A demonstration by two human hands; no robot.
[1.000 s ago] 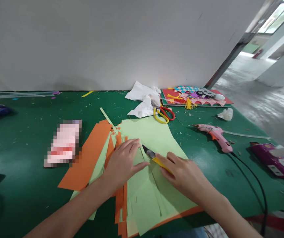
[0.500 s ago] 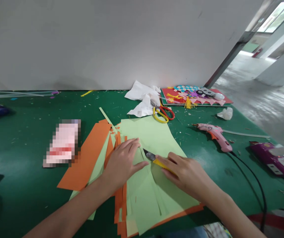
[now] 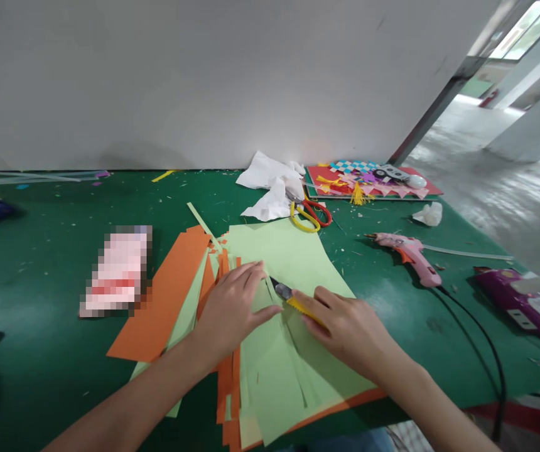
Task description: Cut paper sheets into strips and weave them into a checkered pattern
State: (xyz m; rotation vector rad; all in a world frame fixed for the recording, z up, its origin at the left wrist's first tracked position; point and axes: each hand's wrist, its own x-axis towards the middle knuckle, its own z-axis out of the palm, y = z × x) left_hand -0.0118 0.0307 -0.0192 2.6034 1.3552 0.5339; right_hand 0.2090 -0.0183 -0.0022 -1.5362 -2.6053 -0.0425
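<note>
Light green paper sheets (image 3: 279, 245) lie stacked at the middle of the table, with slits and narrow strips along their left part. My left hand (image 3: 235, 298) rests flat on the paper, thumb and fingers spread apart, pressing near the strips. A yellow utility knife (image 3: 301, 304) is gripped in my right hand (image 3: 350, 326), its dark blade touching the green paper just right of my left fingertips. Orange paper strips (image 3: 221, 389) lie partly under my left wrist. Beside them on the left is a wide orange paper piece (image 3: 161, 301).
Yellow-and-red-handled scissors (image 3: 311, 215) lie by crumpled white tissue (image 3: 270, 188) behind the paper. A pink glue gun (image 3: 409, 254) with a black cord is at right, near a purple pack (image 3: 517, 301). A red board (image 3: 317, 176) bears paper crafts. A grey wall (image 3: 204, 81) rises behind.
My right hand and the knife have shifted slightly to the left and up, bringing the blade closer to my left fingertips. My left hand stays in place on the paper.
</note>
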